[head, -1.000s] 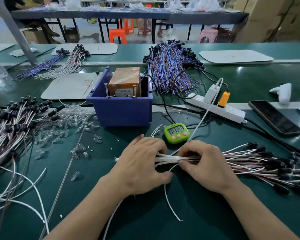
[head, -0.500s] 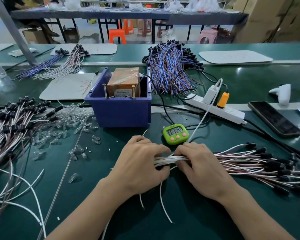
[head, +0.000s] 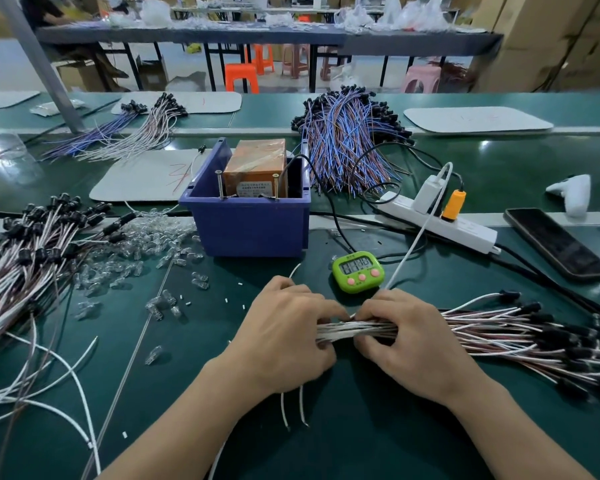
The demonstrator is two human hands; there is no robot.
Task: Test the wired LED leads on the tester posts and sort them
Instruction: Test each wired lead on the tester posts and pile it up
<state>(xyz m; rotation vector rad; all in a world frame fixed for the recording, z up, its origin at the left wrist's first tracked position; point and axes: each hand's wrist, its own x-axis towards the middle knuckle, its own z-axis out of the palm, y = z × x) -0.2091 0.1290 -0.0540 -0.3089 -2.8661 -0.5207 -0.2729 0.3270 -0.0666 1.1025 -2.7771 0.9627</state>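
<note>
A bundle of white and brown wired LED leads (head: 520,337) with black holders lies across the green mat at the right. My left hand (head: 284,337) and my right hand (head: 409,337) both grip its bare-wire end (head: 343,329), fingers curled round the strands, hands nearly touching. Two loose white leads (head: 293,407) trail out below my left hand. The tester, an orange box (head: 255,168) inside a blue bin (head: 250,226), stands behind my hands with two upright metal posts (head: 219,184) at its front. A second pile of leads (head: 25,258) lies at the far left.
A green timer (head: 358,271) sits just beyond my hands. Clear LED caps (head: 146,247) are scattered left of the bin. A white power strip (head: 440,221) with cables, a phone (head: 556,242) and a heap of blue leads (head: 347,147) lie behind and to the right.
My hands have closed together on the bundle's wire end, and the left hand has slid over it. The loose white leads have shifted left under my left hand.
</note>
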